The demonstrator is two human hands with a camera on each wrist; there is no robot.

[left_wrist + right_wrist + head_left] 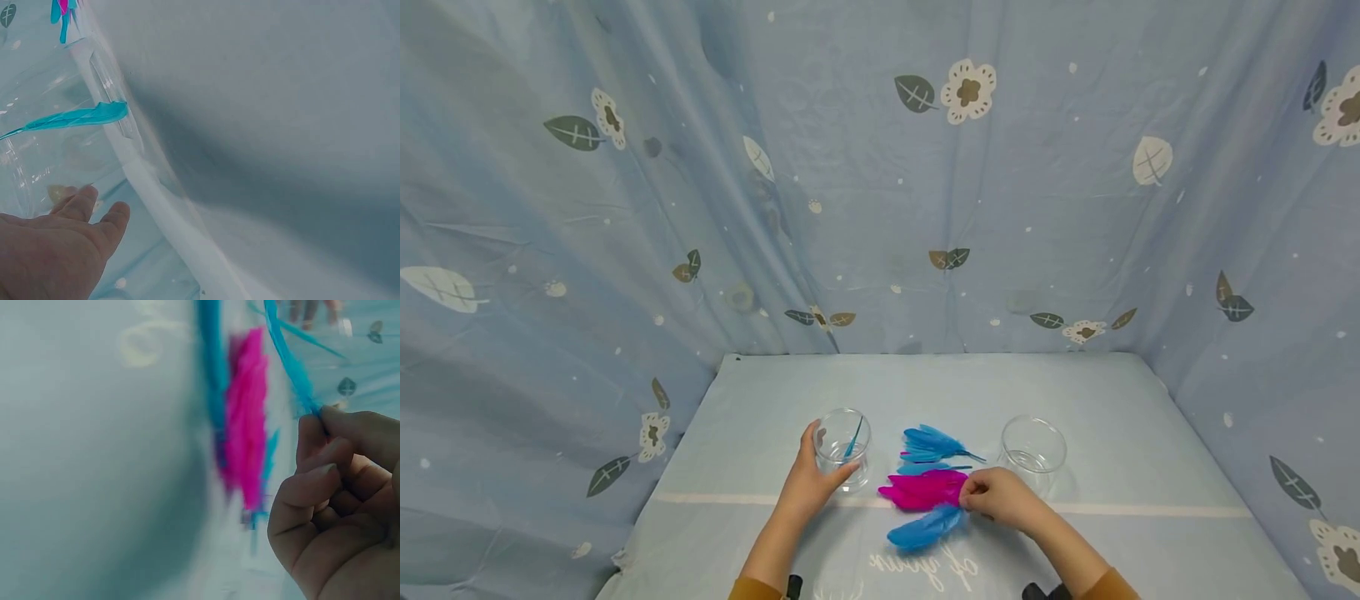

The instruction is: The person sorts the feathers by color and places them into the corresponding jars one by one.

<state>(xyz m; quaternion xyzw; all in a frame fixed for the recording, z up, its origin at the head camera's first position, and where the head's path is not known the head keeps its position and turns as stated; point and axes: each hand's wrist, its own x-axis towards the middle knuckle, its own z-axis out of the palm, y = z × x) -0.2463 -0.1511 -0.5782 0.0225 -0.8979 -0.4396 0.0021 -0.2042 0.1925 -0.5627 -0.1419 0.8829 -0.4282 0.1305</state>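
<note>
Orange sleeves [754, 589] lie nearest; the right hand [1000, 497] pinches a blue feather [295, 370] near pink feathers [927, 490], likely to avoid crushing it; the left hand [811, 483] grips a glass [837, 452], apparently for steadiness.

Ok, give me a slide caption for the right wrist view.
A right hand pinches a blue feather by one end, with magenta feathers blurred nearby.

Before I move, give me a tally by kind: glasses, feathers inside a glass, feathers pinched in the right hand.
Left glass, right glass: 2
Leaning blue feather, inside the left glass: 1
Pinched blue feather, in the right hand: 1
Total: 4
</note>
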